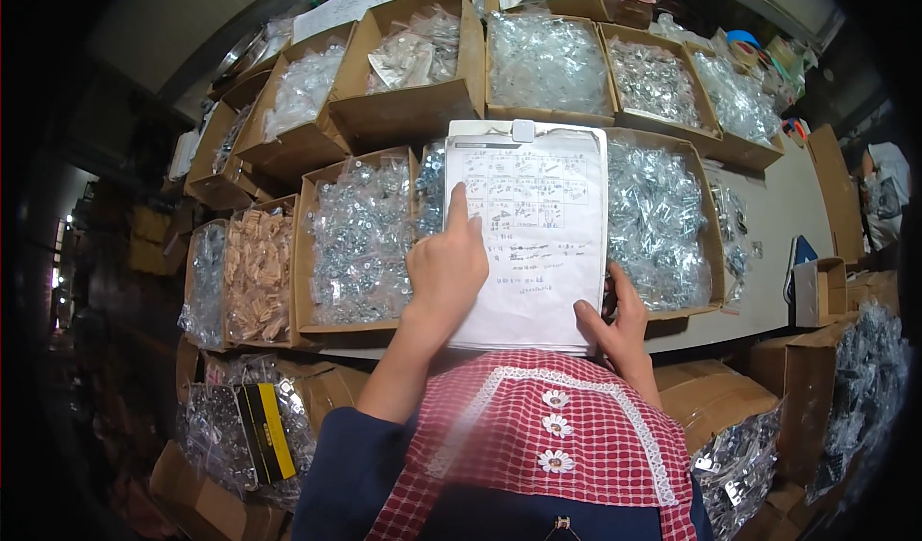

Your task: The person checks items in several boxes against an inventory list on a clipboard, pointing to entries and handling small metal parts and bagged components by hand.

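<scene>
A clipboard (pixel 523 132) with white sheets (pixel 499 310) lies before me; the top sheet carries a printed grid of small drawings and handwriting below. My right hand (pixel 619 325) grips the clipboard's lower right edge, its thumb on top of the paper and the other fingers at the side and partly hidden. Over the left part of the sheet is my left hand (pixel 447 267), empty. Its index finger is stretched out, with the tip at the grid, while the other fingers are curled. Behind the clipboard stand boxes of bagged hardware, partly covered by it.
Left of the clipboard are a box of bagged washers (pixel 360 243) and some bagged wooden dowels (pixel 259 272). Bagged screws (pixel 658 224) lie to the right. More cartons (pixel 408 99) line the back. Low boxes of metal brackets (pixel 740 464) flank me. A person (pixel 885 190) is at far right.
</scene>
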Demonstrator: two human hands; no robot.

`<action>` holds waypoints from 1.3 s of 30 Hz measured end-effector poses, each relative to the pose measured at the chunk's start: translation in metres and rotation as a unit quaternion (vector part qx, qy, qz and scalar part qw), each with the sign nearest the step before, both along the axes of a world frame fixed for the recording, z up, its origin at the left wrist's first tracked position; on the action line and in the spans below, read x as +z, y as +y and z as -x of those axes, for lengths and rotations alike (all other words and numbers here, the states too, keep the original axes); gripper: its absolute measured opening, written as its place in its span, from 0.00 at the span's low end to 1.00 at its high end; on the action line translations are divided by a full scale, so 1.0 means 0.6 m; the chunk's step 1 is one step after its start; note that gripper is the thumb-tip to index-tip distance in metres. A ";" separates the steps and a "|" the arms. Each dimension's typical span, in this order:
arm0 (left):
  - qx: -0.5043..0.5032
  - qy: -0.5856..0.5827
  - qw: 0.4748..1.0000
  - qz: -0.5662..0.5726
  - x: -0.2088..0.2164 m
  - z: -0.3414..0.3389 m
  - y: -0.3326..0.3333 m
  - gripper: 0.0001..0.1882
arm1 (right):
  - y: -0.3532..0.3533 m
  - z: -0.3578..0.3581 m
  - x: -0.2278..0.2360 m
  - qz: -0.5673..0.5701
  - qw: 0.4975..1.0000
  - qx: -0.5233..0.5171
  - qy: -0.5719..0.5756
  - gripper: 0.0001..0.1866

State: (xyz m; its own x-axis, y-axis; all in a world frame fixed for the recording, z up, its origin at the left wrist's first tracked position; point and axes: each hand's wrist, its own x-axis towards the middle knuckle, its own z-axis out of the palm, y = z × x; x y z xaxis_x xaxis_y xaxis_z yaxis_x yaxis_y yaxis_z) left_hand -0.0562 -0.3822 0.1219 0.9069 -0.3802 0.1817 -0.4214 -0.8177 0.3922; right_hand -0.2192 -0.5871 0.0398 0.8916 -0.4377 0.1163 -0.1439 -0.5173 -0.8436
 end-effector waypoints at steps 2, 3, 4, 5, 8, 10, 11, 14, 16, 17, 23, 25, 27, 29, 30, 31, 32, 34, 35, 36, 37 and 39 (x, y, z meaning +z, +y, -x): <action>-0.015 0.011 1.000 0.017 0.007 -0.003 -0.004 0.26 | -0.001 0.001 -0.003 0.007 1.000 -0.001 -0.003 0.42; -0.022 0.017 1.000 0.003 0.002 -0.007 -0.005 0.25 | -0.002 0.001 -0.006 0.012 1.000 -0.001 -0.007 0.42; -0.030 0.024 0.999 -0.012 -0.009 -0.013 -0.005 0.25 | -0.003 0.002 -0.011 0.017 1.000 -0.002 -0.011 0.42; -0.037 0.030 0.999 -0.027 -0.018 -0.016 -0.004 0.25 | -0.003 0.002 -0.014 0.022 1.000 -0.003 -0.015 0.42; -0.040 0.026 0.999 0.011 -0.023 -0.013 -0.002 0.24 | -0.001 0.000 -0.004 0.013 1.000 0.002 -0.007 0.42; -0.043 0.022 0.999 0.014 -0.016 -0.009 -0.007 0.24 | -0.001 -0.001 -0.005 0.013 1.000 0.000 -0.012 0.42; -0.045 0.021 0.999 0.016 -0.012 -0.007 -0.010 0.24 | -0.001 -0.001 -0.005 0.013 1.000 0.000 -0.015 0.42; -0.042 0.027 0.999 0.010 -0.002 0.000 -0.018 0.23 | 0.000 0.000 -0.009 0.032 0.999 -0.006 -0.027 0.42; -0.047 0.017 0.999 0.013 0.002 0.002 -0.019 0.23 | 0.000 0.000 -0.004 0.023 1.000 -0.005 -0.018 0.41; -0.051 0.012 0.999 0.014 0.003 0.002 -0.020 0.23 | 0.000 -0.001 -0.002 0.018 1.000 -0.005 -0.013 0.41; -0.070 -0.009 0.997 0.022 0.010 0.003 -0.033 0.23 | -0.001 0.000 -0.002 0.017 1.000 -0.007 -0.017 0.41; -0.087 -0.006 0.996 0.008 -0.013 -0.001 -0.032 0.24 | 0.000 -0.001 -0.003 0.023 1.000 -0.004 -0.020 0.41; -0.104 -0.013 0.994 -0.001 -0.027 -0.003 -0.033 0.25 | 0.000 -0.001 -0.004 0.025 1.000 -0.003 -0.018 0.41; -0.122 -0.029 0.992 -0.004 -0.033 -0.001 -0.036 0.26 | 0.000 -0.001 -0.006 0.023 1.000 -0.004 -0.013 0.42; -0.122 -0.034 0.992 -0.008 -0.036 -0.001 -0.038 0.27 | 0.000 -0.001 -0.006 0.018 1.000 -0.006 -0.011 0.42; -0.122 -0.039 0.992 -0.012 -0.038 -0.002 -0.040 0.28 | 0.001 0.000 -0.006 0.014 1.000 -0.008 -0.009 0.42; -0.121 -0.044 0.992 -0.016 -0.040 -0.002 -0.040 0.29 | 0.002 -0.001 -0.006 0.009 1.000 -0.010 -0.007 0.42; -0.120 -0.046 0.991 -0.022 -0.041 0.000 -0.041 0.30 | 0.001 -0.001 -0.005 0.010 1.000 -0.007 -0.007 0.41; -0.119 -0.047 0.991 -0.025 -0.042 0.000 -0.042 0.30 | 0.001 -0.001 -0.004 0.011 1.000 -0.006 -0.007 0.41; -0.119 -0.050 0.991 -0.021 -0.044 0.000 -0.042 0.30 | 0.000 -0.001 -0.003 0.010 1.000 -0.003 -0.009 0.41; -0.118 -0.052 0.991 -0.018 -0.046 -0.001 -0.042 0.30 | 0.001 -0.002 -0.001 0.009 1.000 -0.001 -0.011 0.41; -0.123 -0.056 0.991 -0.007 -0.045 -0.001 -0.046 0.29 | 0.001 -0.002 0.000 0.008 1.000 0.000 -0.013 0.41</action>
State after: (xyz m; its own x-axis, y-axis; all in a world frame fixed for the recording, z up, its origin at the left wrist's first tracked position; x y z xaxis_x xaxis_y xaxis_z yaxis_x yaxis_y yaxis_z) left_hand -0.0557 -0.4096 0.0948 0.7603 -0.5908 0.2700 -0.6496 -0.6890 0.3214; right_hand -0.2178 -0.5867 0.0400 0.8881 -0.4358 0.1458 -0.1230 -0.5311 -0.8383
